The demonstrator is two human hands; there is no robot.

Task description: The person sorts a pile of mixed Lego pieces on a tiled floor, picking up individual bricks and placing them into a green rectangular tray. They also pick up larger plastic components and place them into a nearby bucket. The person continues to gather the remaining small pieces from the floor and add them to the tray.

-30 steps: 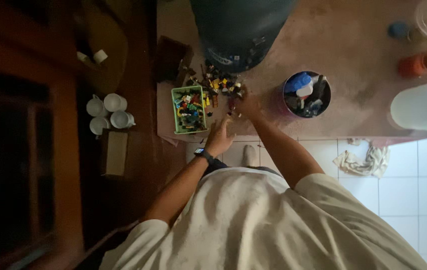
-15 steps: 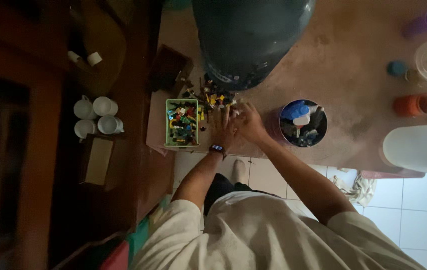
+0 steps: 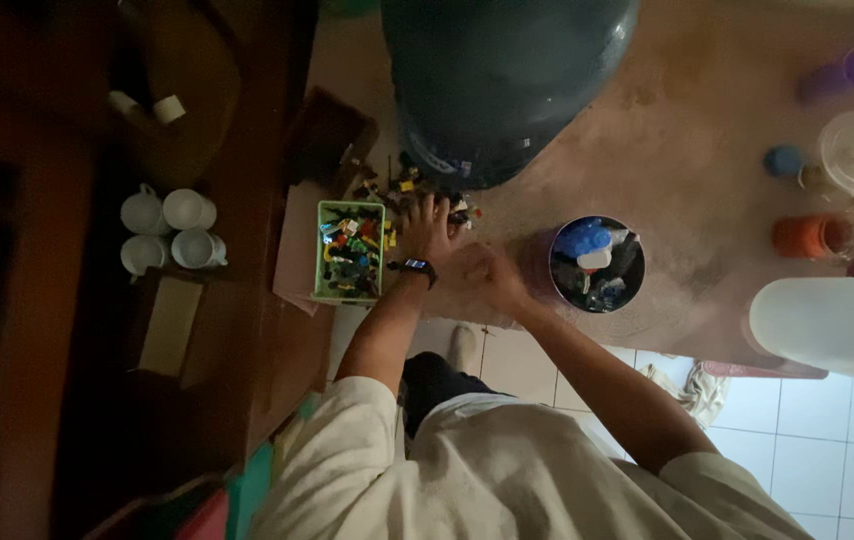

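Left hand (image 3: 430,224) extended, fingers spread flat on the loose toy bricks (image 3: 417,193) heaped on the surface (image 3: 687,150) beside the green tray (image 3: 349,251). Right hand (image 3: 484,276) nearby, loosely curled; contents cannot be told.

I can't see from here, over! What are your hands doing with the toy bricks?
Left hand spread flat on the loose bricks. Right hand curled on the counter, grip unclear. Green tray left, big jug right behind.
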